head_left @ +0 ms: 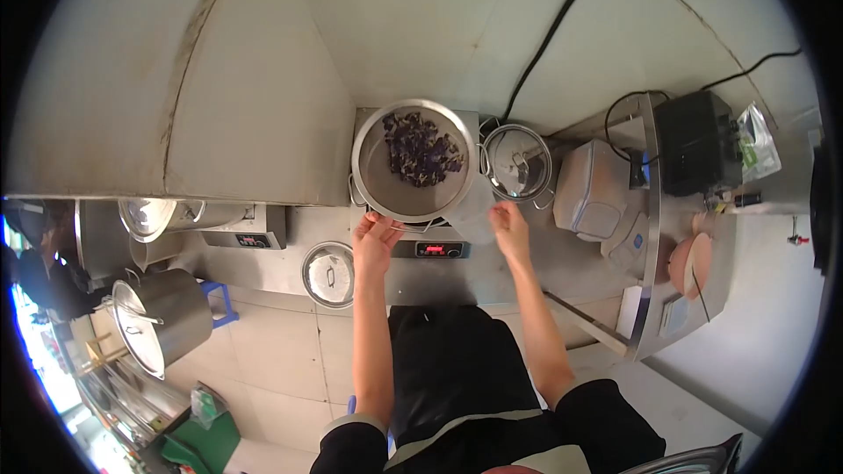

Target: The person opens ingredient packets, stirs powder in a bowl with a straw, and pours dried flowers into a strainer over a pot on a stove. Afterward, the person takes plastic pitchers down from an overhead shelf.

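A wide round metal strainer (367,162) rests over a pot on the induction cooker (430,250). Dark purple dried petals (421,147) lie in a clump inside it. My left hand (376,235) is closed on the near-left rim of the strainer, thumb and fingers at its edge. To the right of the strainer, my right hand (509,230) has its fingers pinched together. Beside those fingers is a pale, translucent plastic bag (474,215), blurred against the steel counter. The pot under the strainer is mostly hidden.
A lidded pot (518,162) stands close by on the right, with a grey plastic container (590,189) beyond it. Left of the cooker lies a round metal lid (328,275). Another cooker (250,240) and a tall stockpot (167,316) are farther left.
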{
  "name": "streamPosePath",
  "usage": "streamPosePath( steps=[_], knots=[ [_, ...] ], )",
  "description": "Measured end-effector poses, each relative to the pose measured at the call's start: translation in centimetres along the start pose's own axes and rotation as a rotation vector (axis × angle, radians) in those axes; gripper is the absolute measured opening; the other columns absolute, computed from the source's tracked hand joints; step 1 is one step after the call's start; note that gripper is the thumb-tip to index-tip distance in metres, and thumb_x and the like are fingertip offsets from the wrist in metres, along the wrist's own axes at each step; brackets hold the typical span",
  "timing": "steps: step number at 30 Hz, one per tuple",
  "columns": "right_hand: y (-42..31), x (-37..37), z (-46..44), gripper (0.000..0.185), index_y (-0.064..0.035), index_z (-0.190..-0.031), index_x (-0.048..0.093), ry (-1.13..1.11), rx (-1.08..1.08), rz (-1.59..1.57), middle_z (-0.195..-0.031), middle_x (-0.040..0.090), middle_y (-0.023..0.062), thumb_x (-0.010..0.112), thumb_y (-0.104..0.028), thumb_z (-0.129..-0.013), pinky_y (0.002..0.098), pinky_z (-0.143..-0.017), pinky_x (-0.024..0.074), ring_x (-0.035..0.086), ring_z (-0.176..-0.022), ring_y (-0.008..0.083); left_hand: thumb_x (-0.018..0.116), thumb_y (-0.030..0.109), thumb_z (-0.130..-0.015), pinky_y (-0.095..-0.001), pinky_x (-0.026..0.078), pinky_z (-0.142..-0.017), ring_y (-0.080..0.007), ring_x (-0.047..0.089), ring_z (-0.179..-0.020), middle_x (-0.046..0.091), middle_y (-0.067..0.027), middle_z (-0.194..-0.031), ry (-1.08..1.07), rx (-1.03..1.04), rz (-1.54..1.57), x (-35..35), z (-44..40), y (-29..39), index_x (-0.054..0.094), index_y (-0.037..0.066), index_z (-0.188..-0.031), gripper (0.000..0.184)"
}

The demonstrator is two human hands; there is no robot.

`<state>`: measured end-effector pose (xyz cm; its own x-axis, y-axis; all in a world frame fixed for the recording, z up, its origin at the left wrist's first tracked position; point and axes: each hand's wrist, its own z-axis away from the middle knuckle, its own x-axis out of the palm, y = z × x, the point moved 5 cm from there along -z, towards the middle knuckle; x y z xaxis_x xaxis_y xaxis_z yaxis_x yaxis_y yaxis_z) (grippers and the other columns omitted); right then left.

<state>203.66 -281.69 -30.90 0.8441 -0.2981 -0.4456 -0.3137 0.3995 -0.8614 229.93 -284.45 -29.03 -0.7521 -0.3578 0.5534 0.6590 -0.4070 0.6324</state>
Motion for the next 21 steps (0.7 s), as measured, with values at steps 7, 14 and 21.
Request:
streamPosePath(
  steps=[7, 14, 21],
  knots=[
    [-2.9, 5.3, -1.5, 0.028, -0.0045, -0.105, 0.046, -0.04, -0.126, -0.824, -0.099, 0.053, 0.0038, 0.05, -0.007, -0.078, 0.0247, -0.077, 0.0378, 0.048, -0.092, 0.0134, 0.05, -0.002, -0.075, -0.0267, 0.052, -0.061, -0.0165, 0.06, -0.065, 0.055, -0.0033, -0.068, -0.085, 0.024, -0.027, 4.6, 4.2, 2.8, 0.044, 0.011, -0.073, 0.014],
    [-1.9, 3.3, -1.0, 0.036, -0.0034, -0.116, 0.04, 0.051, -0.064, -1.255, -0.111, 0.046, 0.0045, 0.046, -0.006, -0.081, 0.028, -0.085, 0.0371, 0.046, -0.1, 0.0152, 0.053, 0.005, -0.076, -0.0232, 0.05, -0.059, -0.0128, 0.059, -0.068, 0.055, -0.0026, -0.071, -0.07, 0.046, -0.302, 5.9, 5.2, 2.4, 0.044, 0.009, -0.074, 0.01],
    [-0.1, 1.2, -1.4, 0.031, -0.0024, -0.112, 0.042, 0.273, -0.303, -0.433, -0.109, 0.046, 0.0047, 0.039, -0.019, -0.085, 0.0278, -0.086, 0.0358, 0.044, -0.101, 0.0151, 0.053, 0.028, -0.078, -0.0253, 0.048, -0.061, -0.0176, 0.06, -0.075, 0.057, -0.003, -0.084, -0.256, 0.004, -0.593, 3.9, 3.5, 1.3, 0.045, 0.01, -0.085, 0.021]
  ],
)
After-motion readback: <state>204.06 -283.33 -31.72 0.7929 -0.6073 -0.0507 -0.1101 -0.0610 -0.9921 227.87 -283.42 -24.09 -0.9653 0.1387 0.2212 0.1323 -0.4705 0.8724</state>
